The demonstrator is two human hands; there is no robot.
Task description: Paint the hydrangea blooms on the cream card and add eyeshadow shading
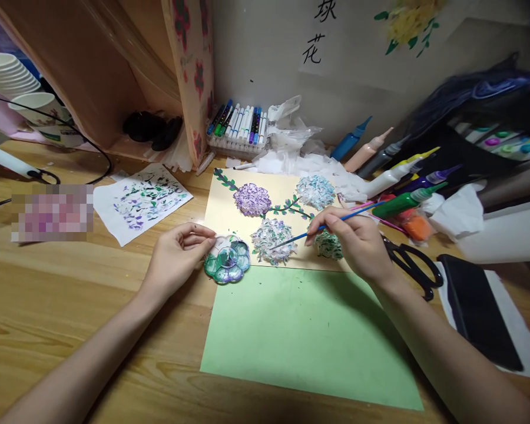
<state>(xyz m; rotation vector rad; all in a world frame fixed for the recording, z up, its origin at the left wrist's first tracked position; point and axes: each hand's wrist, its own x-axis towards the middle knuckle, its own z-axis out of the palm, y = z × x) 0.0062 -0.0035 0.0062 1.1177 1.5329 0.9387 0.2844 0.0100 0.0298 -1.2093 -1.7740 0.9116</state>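
Note:
Between thumb and fingers, my left hand (179,253) pinches the rim of a flower-shaped paint palette (227,274) smeared with green, purple and white. My right hand (351,238) grips a thin blue paintbrush (300,235), its tip down at the whitish textured flower (274,242) on a cream sheet (221,206). A purple flower (252,199) and a pale blue flower (315,191) stand above it on that sheet, linked by a leafy stem (287,206). A green flower (329,244) is partly hidden by my right hand.
Light green paper (300,335) lies nearest me. Paint-dabbed white paper (143,203) is at left. Marker pens (241,123), crumpled tissues (287,156) and paint bottles (406,200) line the back. Black scissors (413,265) and a black phone-like slab (479,312) lie right; paper cups (44,115) stand left.

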